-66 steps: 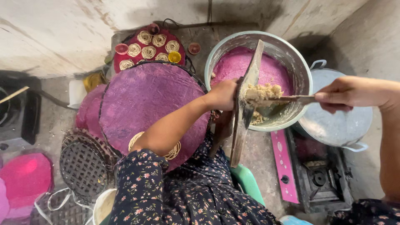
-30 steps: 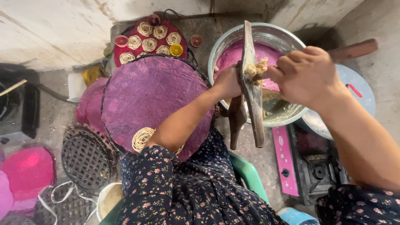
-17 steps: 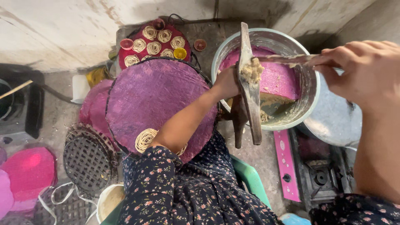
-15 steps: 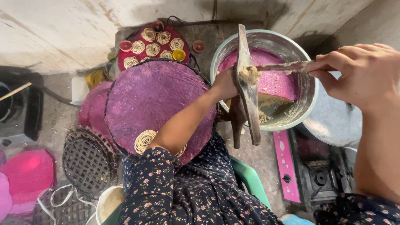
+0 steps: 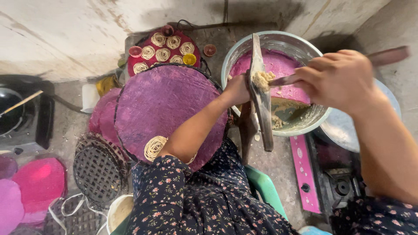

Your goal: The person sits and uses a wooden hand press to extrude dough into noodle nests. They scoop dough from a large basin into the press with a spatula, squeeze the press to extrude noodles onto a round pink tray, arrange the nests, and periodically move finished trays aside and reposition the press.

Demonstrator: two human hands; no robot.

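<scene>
There is only the head view, looking straight down.

The left hand (image 5: pixel 237 89) is closed around a long wooden press (image 5: pixel 260 98) that stands on its thin edge and runs from 12 o'clock to 6 o'clock. The right hand (image 5: pixel 337 78) is closed around the handle of a flat spoon (image 5: pixel 283 80). The tip of the spoon touches a lump of pale dough (image 5: pixel 263 80) on top of the press. The two hands are apart, with the press between them.

Behind the press, at 1 o'clock, is one big metal bowl (image 5: pixel 278 41). It has a purple cloth inside and more wet dough at its bottom. One metal lid (image 5: pixel 344 126) lies just beside the bowl at 3 o'clock. One pink stove (image 5: pixel 305 174) sits at 5 o'clock.

In the middle is one big round purple tray (image 5: pixel 167 104). One coil of thin noodles (image 5: pixel 155 148) rests near its bottom edge, touching the left arm. At 12 o'clock is one red tray (image 5: pixel 163 50) with six noodle coils, as far as I can count, and a few small cups. At 8 o'clock lies one dark woven basket tray (image 5: pixel 99 167). Pink round covers (image 5: pixel 39 180) lie at 9 o'clock. A black pot (image 5: pixel 13 115) sits at the far left.

Half a second ago the right hand was out past the bowl's rim at 3 o'clock. Now it is over the bowl, nearer the press. The left hand has not moved off the press.
</scene>
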